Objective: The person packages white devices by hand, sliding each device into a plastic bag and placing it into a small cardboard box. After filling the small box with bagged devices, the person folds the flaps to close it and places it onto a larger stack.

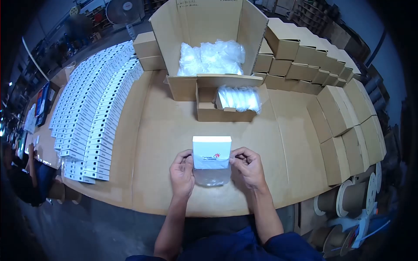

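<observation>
A small white box (211, 152) with a red logo and dark print stands upright in front of me above the cardboard-covered table. Its lower part is inside a clear plastic bag (212, 178) that hangs below it. My left hand (182, 170) is closed on the left side, thumb toward the front. On the right side, my right hand (247, 166) pinches the edge with thumb and forefinger; whether it grips the bag, the box or both is hard to tell. Beyond them, an open carton (209, 115) holds a row of white boxes in clear bags (239, 99).
A tall open carton (170, 48) with a pile of clear bags (211, 58) stands behind. Stacked white boxes (82, 117) fill the left. Brown cartons (348, 126) line the right and back right. Cable spools (357, 195) sit at lower right; a person (24, 180) is far left.
</observation>
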A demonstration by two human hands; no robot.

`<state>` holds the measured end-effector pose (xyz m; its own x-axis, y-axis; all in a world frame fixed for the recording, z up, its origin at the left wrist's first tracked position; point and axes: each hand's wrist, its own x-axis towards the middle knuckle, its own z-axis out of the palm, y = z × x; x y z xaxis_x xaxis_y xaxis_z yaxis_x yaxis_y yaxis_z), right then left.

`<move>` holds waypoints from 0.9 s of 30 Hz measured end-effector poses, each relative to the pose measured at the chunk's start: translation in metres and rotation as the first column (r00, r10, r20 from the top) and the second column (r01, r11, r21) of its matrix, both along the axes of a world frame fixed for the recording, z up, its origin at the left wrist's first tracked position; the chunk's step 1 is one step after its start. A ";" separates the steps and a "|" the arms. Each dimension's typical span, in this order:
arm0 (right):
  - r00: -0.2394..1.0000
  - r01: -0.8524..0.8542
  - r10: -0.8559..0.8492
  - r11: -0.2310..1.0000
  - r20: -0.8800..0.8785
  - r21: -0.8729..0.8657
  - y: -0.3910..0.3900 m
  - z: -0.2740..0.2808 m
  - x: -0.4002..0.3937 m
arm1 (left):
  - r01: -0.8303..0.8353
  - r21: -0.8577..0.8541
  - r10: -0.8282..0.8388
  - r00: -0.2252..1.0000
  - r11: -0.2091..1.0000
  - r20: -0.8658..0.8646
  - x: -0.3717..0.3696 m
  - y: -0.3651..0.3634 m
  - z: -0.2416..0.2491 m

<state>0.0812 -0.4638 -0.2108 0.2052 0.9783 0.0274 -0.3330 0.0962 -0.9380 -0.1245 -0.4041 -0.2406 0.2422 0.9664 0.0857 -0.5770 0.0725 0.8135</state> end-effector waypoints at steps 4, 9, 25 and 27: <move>1.000 -0.016 0.016 1.000 0.011 -0.017 -0.001 -0.003 0.001 | -0.017 0.055 0.018 1.000 0.998 -0.007 -0.002 0.002 -0.001; 1.000 -0.016 0.017 0.996 -0.013 0.091 0.004 0.000 0.001 | -0.071 0.139 0.081 0.995 0.988 -0.063 0.002 0.007 0.005; 0.997 0.050 -0.052 0.998 -0.054 -0.028 0.004 -0.006 -0.037 | -0.132 0.139 0.138 0.990 0.981 -0.036 0.025 0.006 0.010; 0.996 0.073 -0.074 0.997 -0.054 -0.018 0.003 -0.003 -0.039 | -0.117 0.081 0.116 0.993 0.990 0.021 0.026 0.004 0.007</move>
<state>0.0418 -0.4604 -0.2136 0.2771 0.9608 -0.0011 -0.3759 0.1074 -0.9204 -0.0982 -0.3998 -0.2337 0.1265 0.9776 0.1684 -0.5904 -0.0622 0.8047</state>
